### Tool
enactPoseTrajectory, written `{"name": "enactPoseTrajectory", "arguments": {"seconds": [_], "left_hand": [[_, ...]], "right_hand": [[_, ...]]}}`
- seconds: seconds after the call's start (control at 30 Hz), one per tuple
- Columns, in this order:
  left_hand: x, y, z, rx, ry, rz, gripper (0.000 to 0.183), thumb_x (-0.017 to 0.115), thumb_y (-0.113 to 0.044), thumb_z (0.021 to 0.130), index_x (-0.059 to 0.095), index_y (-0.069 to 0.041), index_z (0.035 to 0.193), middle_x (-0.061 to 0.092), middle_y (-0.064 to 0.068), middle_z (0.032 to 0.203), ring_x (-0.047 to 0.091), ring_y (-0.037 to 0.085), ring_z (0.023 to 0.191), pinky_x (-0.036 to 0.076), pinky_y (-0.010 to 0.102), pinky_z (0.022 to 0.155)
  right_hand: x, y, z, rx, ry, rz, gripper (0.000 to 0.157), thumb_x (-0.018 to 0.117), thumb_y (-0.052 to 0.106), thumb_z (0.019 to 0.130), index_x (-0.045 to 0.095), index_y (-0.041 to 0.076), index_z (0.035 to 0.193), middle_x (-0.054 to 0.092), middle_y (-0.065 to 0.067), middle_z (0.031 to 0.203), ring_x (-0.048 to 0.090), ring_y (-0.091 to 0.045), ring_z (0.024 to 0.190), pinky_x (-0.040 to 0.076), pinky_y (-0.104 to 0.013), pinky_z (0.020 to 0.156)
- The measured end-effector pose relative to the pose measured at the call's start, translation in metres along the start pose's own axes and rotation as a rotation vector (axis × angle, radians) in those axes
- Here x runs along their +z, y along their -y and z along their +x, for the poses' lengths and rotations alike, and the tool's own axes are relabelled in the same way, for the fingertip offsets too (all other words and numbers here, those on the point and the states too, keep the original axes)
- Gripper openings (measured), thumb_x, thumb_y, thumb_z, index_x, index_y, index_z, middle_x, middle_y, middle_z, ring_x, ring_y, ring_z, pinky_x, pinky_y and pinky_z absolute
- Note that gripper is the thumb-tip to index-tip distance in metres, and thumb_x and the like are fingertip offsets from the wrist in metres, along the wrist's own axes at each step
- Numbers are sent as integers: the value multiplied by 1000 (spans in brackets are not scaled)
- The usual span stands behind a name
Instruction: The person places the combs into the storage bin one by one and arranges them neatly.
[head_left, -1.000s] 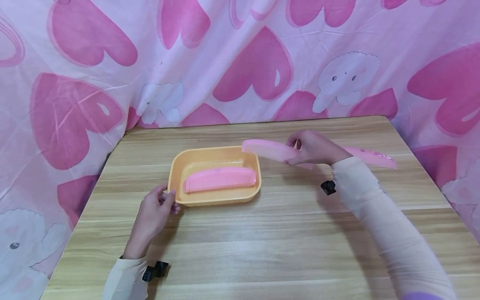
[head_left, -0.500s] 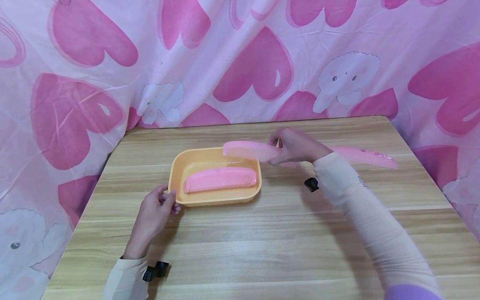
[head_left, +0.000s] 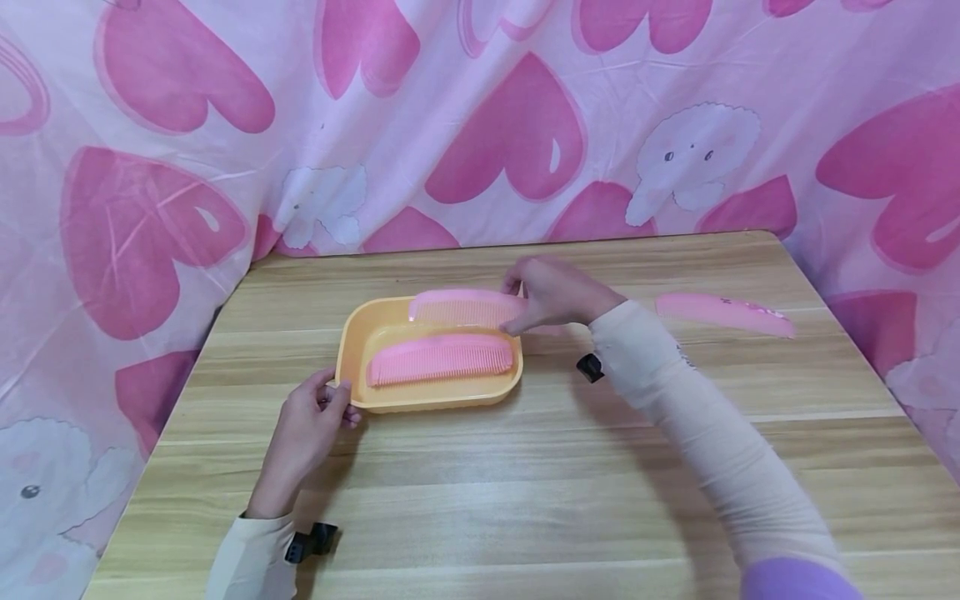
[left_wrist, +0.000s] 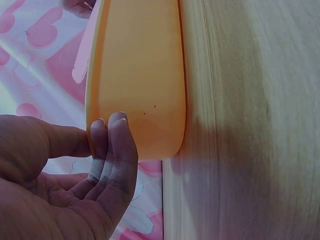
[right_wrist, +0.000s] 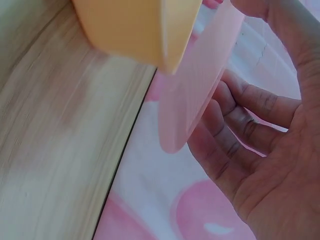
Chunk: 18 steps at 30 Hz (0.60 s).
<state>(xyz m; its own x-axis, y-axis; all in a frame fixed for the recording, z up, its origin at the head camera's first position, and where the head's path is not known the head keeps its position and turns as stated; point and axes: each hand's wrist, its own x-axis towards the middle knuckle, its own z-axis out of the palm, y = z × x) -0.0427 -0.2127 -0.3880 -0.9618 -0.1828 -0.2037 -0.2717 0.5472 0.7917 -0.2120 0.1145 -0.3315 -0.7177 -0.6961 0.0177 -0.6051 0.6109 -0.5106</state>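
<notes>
My right hand (head_left: 558, 292) pinches a pale pink comb (head_left: 461, 308) near its middle, over the right rear corner of an orange plastic tray (head_left: 431, 400). Its toothed end overlaps the tray's inside; in the right wrist view the comb's rounded end (right_wrist: 175, 125) hangs outside the rim. A brighter pink comb (head_left: 442, 358) lies inside the tray, teeth toward me. At the front left corner my left hand (head_left: 311, 425) grips the tray's rim, thumb on one side and fingers (left_wrist: 122, 145) against the outer wall.
Another pink comb (head_left: 723, 313) with a small printed decoration lies on the wooden table (head_left: 525, 500) to the right. Behind the table hangs a pink curtain (head_left: 480, 125) with hearts. Black wrist cameras (head_left: 311, 542) show below both wrists.
My right hand has moved left with the pale pink comb and slightly down, bringing it over the tray. The left hand and tray have stayed put.
</notes>
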Motion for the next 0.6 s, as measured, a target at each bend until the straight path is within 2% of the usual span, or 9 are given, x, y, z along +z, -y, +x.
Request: {"name": "enactPoseTrajectory", "arguments": {"seconds": [0.27,0.6], "left_hand": [[-1,1,0,2,3,-6,51,47,-20,109,36,8,151,67,15,96,68,18,79,61,28,70],[0,2,1,3,7,-15,51,46,-19,109,36,8,151,67,17,97,67,18,79,60,27,69]], "right_hand": [[10,15,13,-15,37,-34,40,89,38,70,70,10,91,64,-1,86,50,-16,70,49,-31,69],[20,31,24,-33,59,-59,48,90,38,70,71,5,100,67,-2,93,57,-18,83,52,-32,81]]}}
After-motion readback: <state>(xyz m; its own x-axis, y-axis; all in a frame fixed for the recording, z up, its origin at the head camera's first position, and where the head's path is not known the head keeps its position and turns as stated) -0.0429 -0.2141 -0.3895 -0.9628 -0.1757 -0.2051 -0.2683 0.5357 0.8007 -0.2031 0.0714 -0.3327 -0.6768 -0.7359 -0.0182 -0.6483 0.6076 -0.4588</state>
